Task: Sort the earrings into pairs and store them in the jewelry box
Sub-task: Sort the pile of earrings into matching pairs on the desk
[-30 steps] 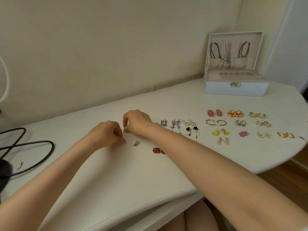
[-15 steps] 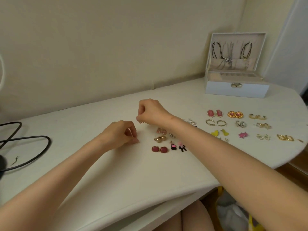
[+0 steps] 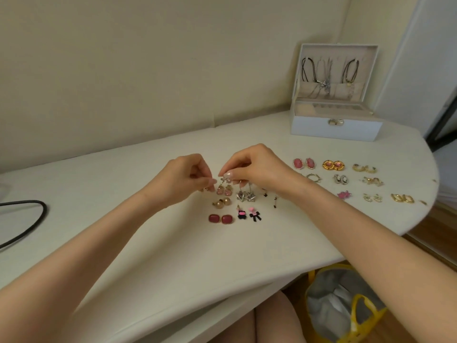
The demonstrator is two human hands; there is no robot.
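Note:
Several earring pairs lie on the white table [image 3: 173,248]. Closest to me are a dark red square pair [image 3: 220,219], a gold ball pair [image 3: 221,202], a small pink pair [image 3: 224,190], a silver pair [image 3: 245,196] and black-and-pink bow earrings [image 3: 249,215]. My right hand [image 3: 254,167] pinches a small earring [image 3: 224,180] just above the pink pair. My left hand [image 3: 184,178] is curled beside it, fingertips pinched close to the same earring; what it holds is too small to tell. The white jewelry box [image 3: 335,125] stands open at the back right.
More pairs lie to the right: pink ovals [image 3: 304,163], gold-pink rounds [image 3: 332,165], gold hoops [image 3: 364,168], gold rectangles [image 3: 402,198], a pink star [image 3: 344,194]. A black cable [image 3: 29,219] loops at the left. A yellow bag [image 3: 346,308] sits below the table edge.
Both hands moved right along the table and came together over the near group of earrings. The camera view shifted right with them, uncovering the pairs that the right arm hid.

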